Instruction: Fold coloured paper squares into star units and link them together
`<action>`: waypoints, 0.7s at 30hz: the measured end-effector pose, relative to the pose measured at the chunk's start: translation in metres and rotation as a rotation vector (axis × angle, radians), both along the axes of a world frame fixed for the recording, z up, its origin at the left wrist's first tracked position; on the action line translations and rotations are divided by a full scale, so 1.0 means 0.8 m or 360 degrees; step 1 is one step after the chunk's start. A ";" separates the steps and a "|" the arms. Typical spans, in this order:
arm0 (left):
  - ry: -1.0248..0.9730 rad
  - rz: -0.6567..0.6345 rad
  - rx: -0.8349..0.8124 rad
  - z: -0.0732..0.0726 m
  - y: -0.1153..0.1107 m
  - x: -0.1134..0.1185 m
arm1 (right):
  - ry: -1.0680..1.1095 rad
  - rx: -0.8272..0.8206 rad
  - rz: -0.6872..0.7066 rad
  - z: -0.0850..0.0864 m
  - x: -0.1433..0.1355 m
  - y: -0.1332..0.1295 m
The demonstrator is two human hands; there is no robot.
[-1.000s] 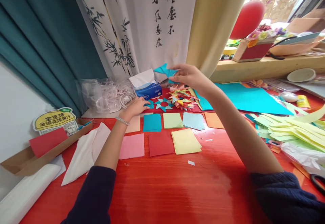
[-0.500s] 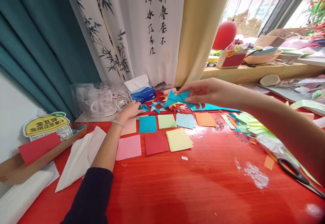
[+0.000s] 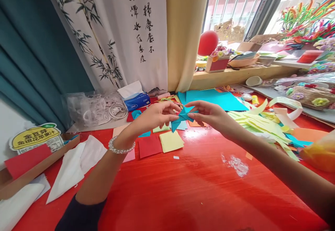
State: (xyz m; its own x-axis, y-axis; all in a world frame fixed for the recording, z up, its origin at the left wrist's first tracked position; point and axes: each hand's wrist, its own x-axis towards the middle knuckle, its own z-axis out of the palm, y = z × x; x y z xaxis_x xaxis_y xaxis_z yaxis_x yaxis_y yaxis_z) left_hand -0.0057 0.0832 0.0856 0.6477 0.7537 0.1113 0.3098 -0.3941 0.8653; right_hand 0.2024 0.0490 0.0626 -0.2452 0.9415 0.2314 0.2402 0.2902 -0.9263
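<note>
A folded blue paper piece (image 3: 183,115), pointed like part of an origami star, is held up over the table between both hands. My left hand (image 3: 157,115) pinches its left side, and my right hand (image 3: 208,114) pinches its right side. Below the hands lie small stacks of square paper: a yellow stack (image 3: 172,141), a red stack (image 3: 149,146) and a pink one (image 3: 129,155). More stacks behind them, among them green, light blue and orange, are partly hidden by my hands.
A tissue pack (image 3: 136,100) and clear plastic bags (image 3: 87,110) stand at the back left. Blue sheets (image 3: 217,100) lie at the back. Cut paper strips (image 3: 258,124) are heaped on the right. A cardboard tray (image 3: 39,163) and white cloth-like sheets (image 3: 75,164) lie left.
My left hand has come up and right from the back of the table to the blue paper. My right hand has brought that paper nearer. The view has shifted right.
</note>
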 end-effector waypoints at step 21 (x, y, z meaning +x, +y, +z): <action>0.1310 0.0957 0.0720 -0.093 0.135 -0.123 | -0.0872 -0.0750 0.0104 -0.097 0.079 0.007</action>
State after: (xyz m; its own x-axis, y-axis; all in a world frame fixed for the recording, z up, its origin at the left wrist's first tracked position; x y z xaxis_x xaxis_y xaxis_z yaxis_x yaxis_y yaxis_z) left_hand -0.1045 0.1915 0.0111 0.1939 0.9679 0.1597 0.9691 -0.2143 0.1225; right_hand 0.2653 0.0546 -0.0154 -0.2686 0.8904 -0.3675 0.7014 -0.0807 -0.7081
